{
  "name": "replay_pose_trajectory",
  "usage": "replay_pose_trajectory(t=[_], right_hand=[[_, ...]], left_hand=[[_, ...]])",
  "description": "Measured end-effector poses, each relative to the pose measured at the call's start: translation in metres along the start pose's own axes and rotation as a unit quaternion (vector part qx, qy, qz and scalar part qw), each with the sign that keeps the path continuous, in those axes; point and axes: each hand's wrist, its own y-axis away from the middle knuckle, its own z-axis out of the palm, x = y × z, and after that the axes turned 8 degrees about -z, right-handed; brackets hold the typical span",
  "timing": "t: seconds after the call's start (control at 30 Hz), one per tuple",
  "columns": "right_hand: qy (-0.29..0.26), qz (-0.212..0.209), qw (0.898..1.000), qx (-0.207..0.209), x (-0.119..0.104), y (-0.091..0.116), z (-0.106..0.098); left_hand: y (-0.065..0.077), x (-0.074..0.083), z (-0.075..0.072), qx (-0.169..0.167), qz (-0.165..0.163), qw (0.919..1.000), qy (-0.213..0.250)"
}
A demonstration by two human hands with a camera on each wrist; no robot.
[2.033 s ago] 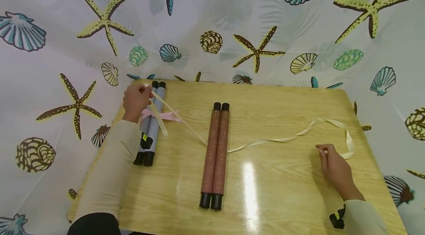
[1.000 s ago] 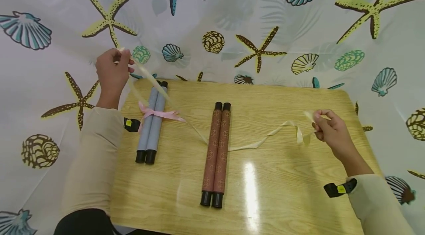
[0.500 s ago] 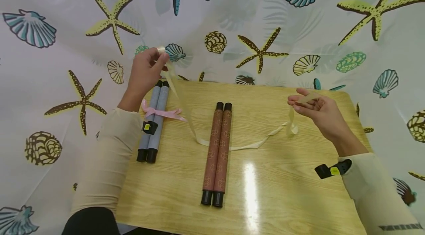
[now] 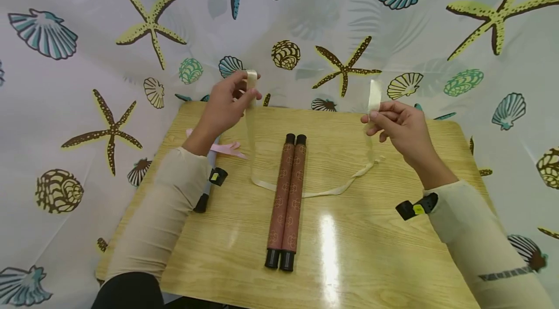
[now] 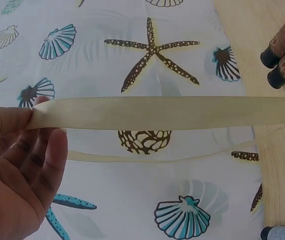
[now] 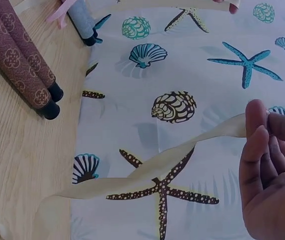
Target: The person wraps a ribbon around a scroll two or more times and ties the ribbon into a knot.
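Note:
Two reddish-brown patterned rolls (image 4: 286, 197) with black end caps lie side by side on the wooden table (image 4: 358, 251). A cream ribbon (image 4: 325, 194) passes beneath them, and both its ends are lifted. My left hand (image 4: 224, 103) pinches the ribbon on the left, above the table's far part; the left wrist view shows it stretched flat from thumb and fingers. On the right, my right hand (image 4: 399, 129) pinches the other part between thumb and fingers, with a short tail standing up. In the right wrist view the ribbon (image 6: 147, 165) hangs twisted from the fingertips.
Grey-blue rolls (image 4: 211, 163) tied with a pink ribbon (image 4: 229, 149) lie at the table's left, partly hidden by my left arm. A white cloth (image 4: 279, 18) printed with shells and starfish hangs behind the table and along its sides.
My left hand rose with the ribbon, swung left, then came right towards the rolls. My right hand took up the ribbon's right part and moved up and inward. The brown rolls stayed put.

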Motion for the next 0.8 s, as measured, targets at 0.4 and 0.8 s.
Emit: replay_pose_trajectory(t=[0.4, 0.8], right_hand=[[0.103, 0.014, 0.994, -0.019, -0.001, -0.009, 0.015], [0.148, 0.004, 0.985, -0.087, 0.003, -0.023, 0.044]], left_hand=[[0.000, 0.014, 0.023, -0.044, 0.007, 0.9989, -0.015], [0.006, 0.029, 0.048, -0.156, 0.068, 0.9838, -0.056]])
